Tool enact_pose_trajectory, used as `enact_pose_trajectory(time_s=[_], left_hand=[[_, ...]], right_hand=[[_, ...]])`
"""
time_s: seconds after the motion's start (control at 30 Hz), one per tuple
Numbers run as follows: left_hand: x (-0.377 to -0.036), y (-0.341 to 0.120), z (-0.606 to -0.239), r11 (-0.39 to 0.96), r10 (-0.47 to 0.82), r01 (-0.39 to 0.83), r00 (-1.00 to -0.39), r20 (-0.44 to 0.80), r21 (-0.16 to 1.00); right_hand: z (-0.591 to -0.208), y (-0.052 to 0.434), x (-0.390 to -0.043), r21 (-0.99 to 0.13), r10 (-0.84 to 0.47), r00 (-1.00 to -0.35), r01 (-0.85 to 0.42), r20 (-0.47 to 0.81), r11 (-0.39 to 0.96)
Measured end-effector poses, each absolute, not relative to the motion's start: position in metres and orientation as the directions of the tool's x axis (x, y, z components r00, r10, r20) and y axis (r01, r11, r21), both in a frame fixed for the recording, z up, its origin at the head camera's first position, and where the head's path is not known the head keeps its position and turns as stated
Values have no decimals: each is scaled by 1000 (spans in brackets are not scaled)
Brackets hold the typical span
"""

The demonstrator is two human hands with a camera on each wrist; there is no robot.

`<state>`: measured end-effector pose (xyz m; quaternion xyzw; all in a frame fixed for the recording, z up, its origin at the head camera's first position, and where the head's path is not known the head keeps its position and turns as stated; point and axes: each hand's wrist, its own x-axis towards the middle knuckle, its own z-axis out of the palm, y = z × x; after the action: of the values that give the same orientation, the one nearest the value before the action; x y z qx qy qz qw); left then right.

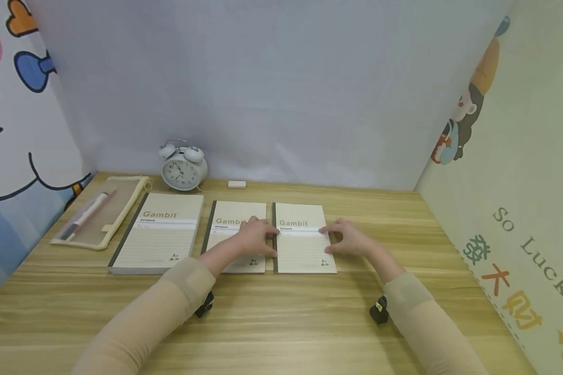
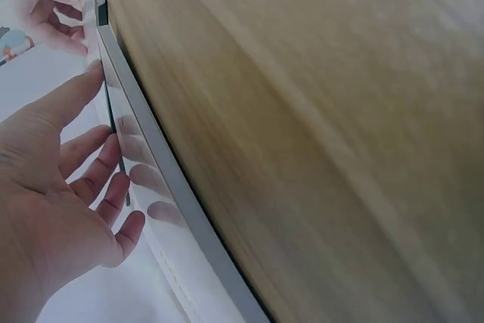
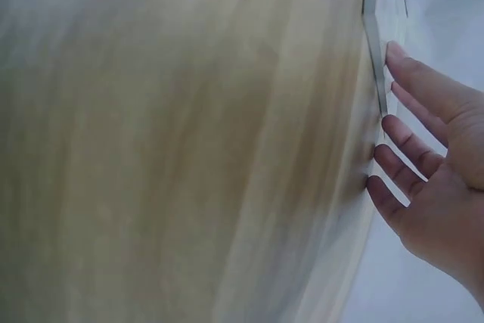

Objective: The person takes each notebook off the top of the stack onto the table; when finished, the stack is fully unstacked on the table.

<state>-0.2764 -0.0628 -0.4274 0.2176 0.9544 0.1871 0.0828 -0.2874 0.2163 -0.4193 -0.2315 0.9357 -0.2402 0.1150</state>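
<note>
A thin cream Gambit notebook (image 1: 305,255) with a dark spine lies flat on the table, between both hands. My left hand (image 1: 253,237) reaches over the middle notebook (image 1: 230,209), its thumb and fingertips touching the right notebook's spine edge. On the opposite edge, the thumb and fingertips of my right hand (image 1: 352,239) rest against the side. In the left wrist view, the fingers of my left hand (image 2: 68,179) are spread and gently bent along the dark spine. The right wrist view has my right hand (image 3: 442,141) with fingers loosely extended along the notebook's edge.
A thicker Gambit notebook (image 1: 159,239) lies left of the middle one. Farther left is a mesh zip pouch (image 1: 126,195) with a pen (image 1: 86,213) in it. A white alarm clock (image 1: 183,169) and a white eraser (image 1: 236,184) stand near the back wall.
</note>
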Motion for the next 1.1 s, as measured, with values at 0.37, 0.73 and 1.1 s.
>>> enact_pose_trajectory(time_s=[0.37,0.73,1.1], left_hand=[[-274,-70,-415,818,469,412,-882,-51,401],[-259,-100,-382,775,487,469,-871,72,424],[-244,-160,-359,773,438,462,-885,160,436]], right_hand=[[-416,212,-288,-485,-472,-874,-366,-115,795],[-391,180,-274,-463,-531,-846,-453,-44,762],[-368,133,-266,-449,-563,-822,-536,84,715]])
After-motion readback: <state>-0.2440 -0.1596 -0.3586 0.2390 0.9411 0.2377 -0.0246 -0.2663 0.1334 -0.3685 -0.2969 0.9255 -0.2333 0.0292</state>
